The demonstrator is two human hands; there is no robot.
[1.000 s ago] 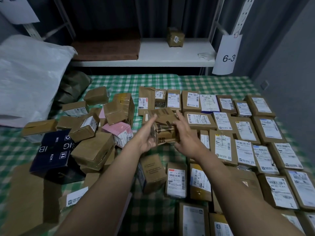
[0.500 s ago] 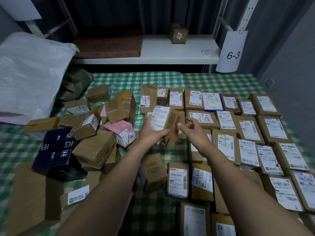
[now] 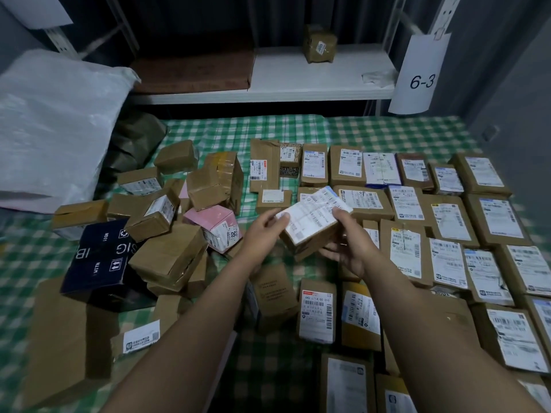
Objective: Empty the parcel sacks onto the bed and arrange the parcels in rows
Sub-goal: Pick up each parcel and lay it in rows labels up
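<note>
I hold a small brown cardboard parcel [image 3: 313, 225] with its white shipping label facing up, above the middle of the bed [image 3: 226, 135]. My left hand [image 3: 264, 234] grips its left end, thumb on the label. My right hand [image 3: 347, 248] grips its right side, thumb on top and fingers underneath. Labelled parcels lie in rows [image 3: 441, 216] over the right half of the green checked bedsheet. An unsorted heap of brown boxes [image 3: 167, 234], with a pink box [image 3: 214, 225] and a dark blue box [image 3: 98, 257], fills the left half.
A white woven sack [image 3: 50, 126] lies at the bed's far left, with a dark bag [image 3: 134, 144] beside it. Behind the bed a white shelf [image 3: 298, 84] carries one taped parcel [image 3: 319, 43]. A paper sign "6-3" [image 3: 420, 76] hangs at right.
The parcel has been turned over in my hands: a second ago its brown side showed, now the white label faces up. My right hand has shifted to grip its right side.
</note>
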